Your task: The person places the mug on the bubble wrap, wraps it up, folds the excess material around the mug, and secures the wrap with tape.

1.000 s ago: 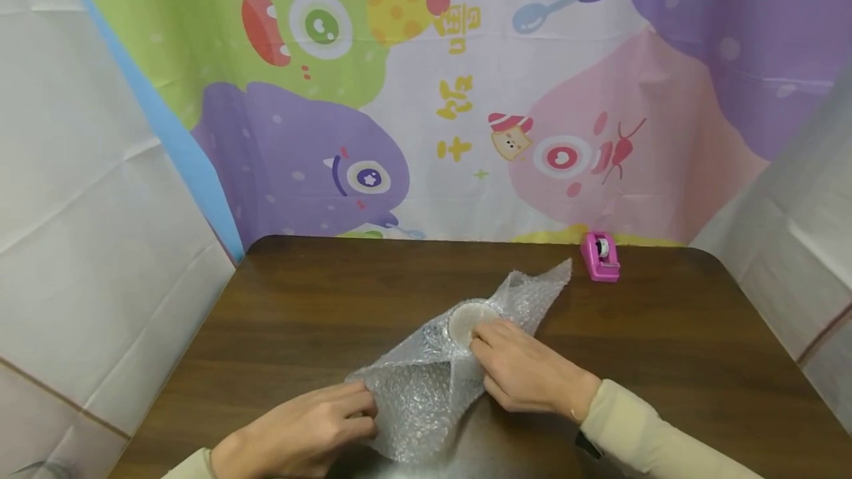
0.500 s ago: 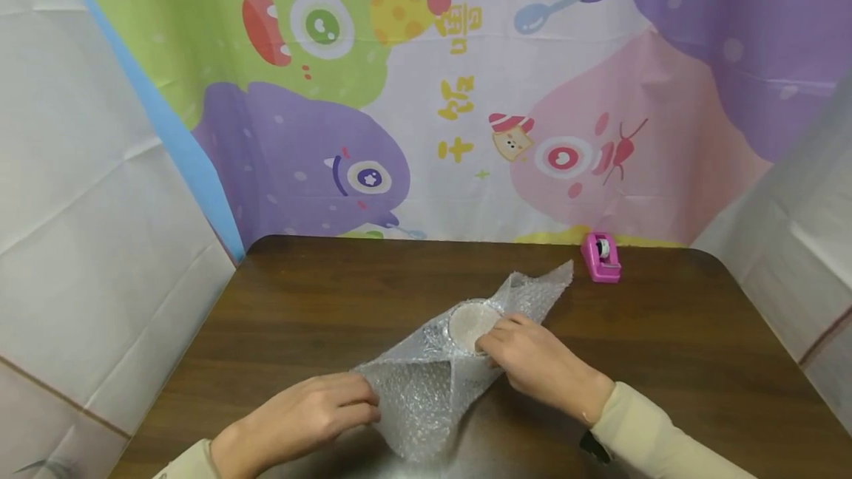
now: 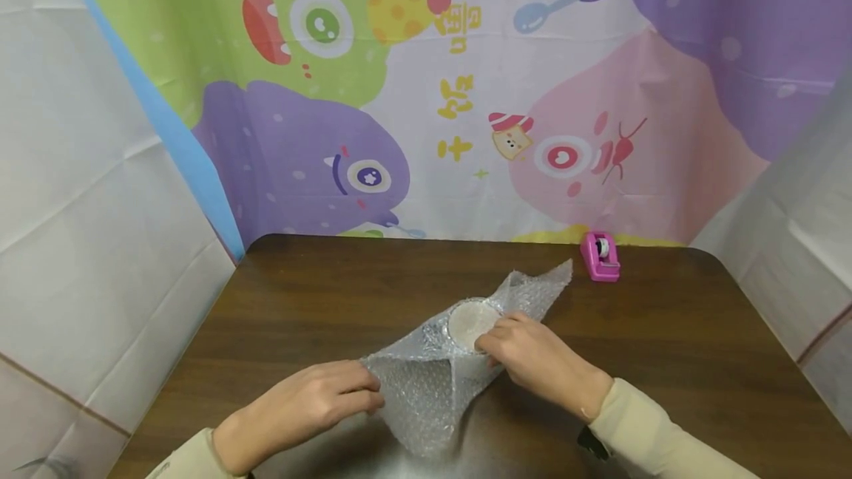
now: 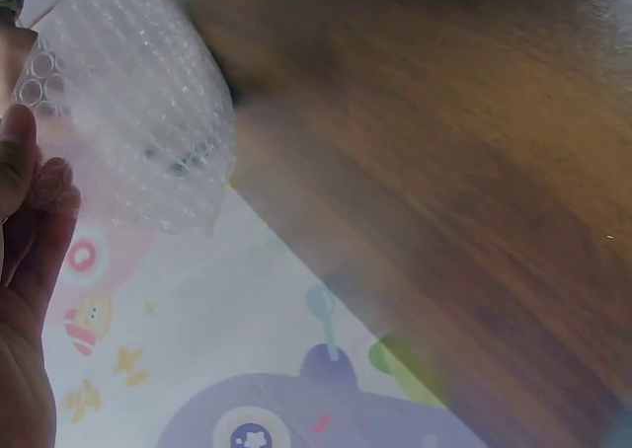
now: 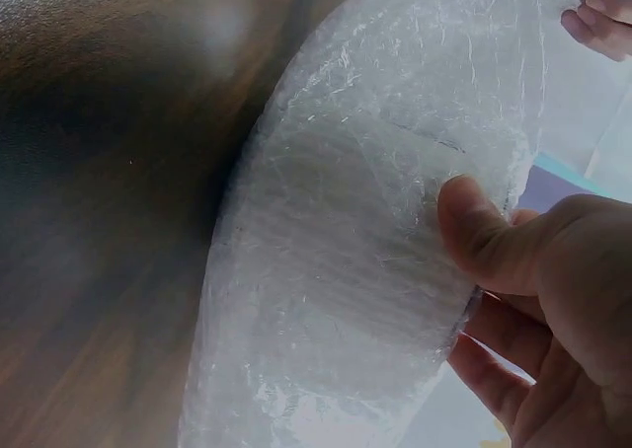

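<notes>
A round white-mouthed cup [image 3: 470, 327] stands near the middle of the table, its side wrapped in clear bubble wrap [image 3: 418, 394]. The right hand [image 3: 542, 361] pinches the cup's near-right rim together with the wrap. In the right wrist view, the right thumb [image 5: 479, 233] presses the outside of the wrap, with the fingers behind the rim. The left hand [image 3: 316, 401] pinches the left edge of the loose flap, which spreads out toward the person. From the left wrist, bubble wrap [image 4: 138, 103] shows beside the curled left fingers [image 4: 44, 261]. The cup's lower part is covered.
At the back right of the dark wooden table [image 3: 319, 287] stands a pink tape dispenser [image 3: 601, 257]. A twisted tail of wrap [image 3: 542, 290] points toward it. Behind the table hangs a cartoon-printed cloth [image 3: 439, 94], with pale sheets at both sides.
The right hand has shifted right, from over the cup's mouth to its right rim. The left hand has moved slightly up and away from the person, raising the flap's left edge.
</notes>
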Demonstrator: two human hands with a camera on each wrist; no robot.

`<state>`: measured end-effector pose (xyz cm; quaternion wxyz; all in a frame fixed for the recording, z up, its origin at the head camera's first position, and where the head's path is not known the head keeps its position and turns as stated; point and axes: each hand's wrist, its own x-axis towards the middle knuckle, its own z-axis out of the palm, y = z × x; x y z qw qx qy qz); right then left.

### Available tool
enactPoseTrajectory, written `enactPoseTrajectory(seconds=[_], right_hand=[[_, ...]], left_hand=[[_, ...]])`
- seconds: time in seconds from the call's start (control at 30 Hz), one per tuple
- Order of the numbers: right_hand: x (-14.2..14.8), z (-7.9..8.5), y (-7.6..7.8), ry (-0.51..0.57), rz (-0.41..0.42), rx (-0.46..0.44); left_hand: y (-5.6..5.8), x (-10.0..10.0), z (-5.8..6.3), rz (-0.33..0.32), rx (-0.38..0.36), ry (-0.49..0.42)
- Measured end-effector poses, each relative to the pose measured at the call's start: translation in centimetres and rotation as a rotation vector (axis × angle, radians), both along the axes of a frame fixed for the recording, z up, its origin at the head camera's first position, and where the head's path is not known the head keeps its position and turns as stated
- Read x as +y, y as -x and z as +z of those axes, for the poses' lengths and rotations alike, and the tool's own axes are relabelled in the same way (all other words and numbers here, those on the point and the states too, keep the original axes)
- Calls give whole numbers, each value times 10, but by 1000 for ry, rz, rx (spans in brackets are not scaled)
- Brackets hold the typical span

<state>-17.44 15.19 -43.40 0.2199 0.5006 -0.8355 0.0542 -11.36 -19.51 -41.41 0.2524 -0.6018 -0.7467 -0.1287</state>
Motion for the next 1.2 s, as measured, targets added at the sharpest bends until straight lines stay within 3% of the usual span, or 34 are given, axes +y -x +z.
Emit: enactPoseTrajectory(seconds=[0.33, 0.67, 1.03, 1.2], right_hand=[[0, 0, 0, 16, 9, 10], [0, 0, -1, 14, 2, 9], [-1, 0, -1, 17, 1, -6], [0, 1, -1, 19, 1, -6]], left_hand=[[4, 6, 5, -19, -12, -26], [6, 12, 9, 32, 38, -16], [13, 21, 12, 21, -40, -111], [14, 25, 11, 33, -64, -75]])
